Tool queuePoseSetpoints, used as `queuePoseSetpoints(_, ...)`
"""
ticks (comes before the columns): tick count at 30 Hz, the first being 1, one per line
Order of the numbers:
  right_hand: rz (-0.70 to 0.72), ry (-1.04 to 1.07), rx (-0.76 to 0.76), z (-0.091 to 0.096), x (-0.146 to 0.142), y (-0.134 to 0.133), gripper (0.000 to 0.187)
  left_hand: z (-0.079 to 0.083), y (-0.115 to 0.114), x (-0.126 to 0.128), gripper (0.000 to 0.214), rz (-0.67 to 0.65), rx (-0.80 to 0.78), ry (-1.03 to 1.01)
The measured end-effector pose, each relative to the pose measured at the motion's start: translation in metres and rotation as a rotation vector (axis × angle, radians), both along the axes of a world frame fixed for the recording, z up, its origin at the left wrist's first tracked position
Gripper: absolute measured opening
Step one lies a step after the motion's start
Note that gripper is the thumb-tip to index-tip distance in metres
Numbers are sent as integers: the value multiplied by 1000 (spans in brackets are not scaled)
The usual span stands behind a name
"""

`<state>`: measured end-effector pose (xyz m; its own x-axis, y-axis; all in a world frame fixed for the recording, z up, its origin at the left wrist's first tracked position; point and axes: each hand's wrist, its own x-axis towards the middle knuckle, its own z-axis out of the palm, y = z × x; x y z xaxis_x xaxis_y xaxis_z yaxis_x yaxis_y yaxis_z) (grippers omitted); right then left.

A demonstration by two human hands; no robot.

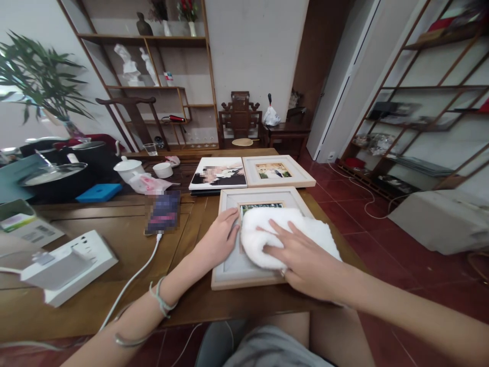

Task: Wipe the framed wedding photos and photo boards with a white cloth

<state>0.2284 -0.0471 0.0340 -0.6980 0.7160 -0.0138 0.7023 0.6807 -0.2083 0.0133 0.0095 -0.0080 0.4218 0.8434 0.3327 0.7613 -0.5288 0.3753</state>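
A pale wooden picture frame [225,278] lies flat at the table's front edge, with a small photo [263,206] in its middle. My left hand [221,237] holds the frame by its left side, fingers over the rail. A thick white cloth [313,229] is bunched over the frame's centre and right part, hiding most of the photo. Pressed down on this cloth is my right hand [301,260], its fingers spread across the top and the thumb tucked against a fold.
Behind lie a second wooden frame [305,177] and a white-edged photo panel [217,173]. To the left are a phone [163,214] on a charging cable, a white power strip [82,267], a blue box [99,192], a lidded white pot [128,168] and black pans [53,178].
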Motion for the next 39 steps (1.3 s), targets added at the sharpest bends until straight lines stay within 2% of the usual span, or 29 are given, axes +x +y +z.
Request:
queuePoseSetpoints(5,-153,-55,170,-13,-11,56,65,3,-1,1,39,-11,-20,-17)
queuePoseSetpoints(7,-147,-47,198,-12,-20,75,64,5,-3,1,41,-20,-27,-48)
queuePoseSetpoints(10,-33,-48,188,-12,-36,87,58,7,-7,1,48,-9,-12,-106)
queuePoseSetpoints(13,113,-74,145,-9,-45,78,51,6,-8,0,49,7,-4,-134)
queuePoseSetpoints(15,165,-80,103,-5,-45,65,53,4,-8,-2,49,9,-6,-142)
queuePoseSetpoints(23,311,-38,-76,22,-12,5,48,2,-5,-1,46,56,-24,-147)
queuePoseSetpoints(28,149,-72,-135,32,21,-17,43,1,-3,1,40,16,-21,-33)
queuePoseSetpoints(32,-63,-54,-188,42,46,-3,29,2,-3,1,36,-10,-9,14)
queuePoseSetpoints(34,-148,36,-89,43,54,13,19,2,-3,1,37,-2,-16,29)
queuePoseSetpoints(37,-298,149,244,39,57,38,16,2,-3,0,37,4,-19,31)
queuePoseSetpoints(39,-323,158,422,35,50,52,20,1,-2,0,36,-1,-6,20)
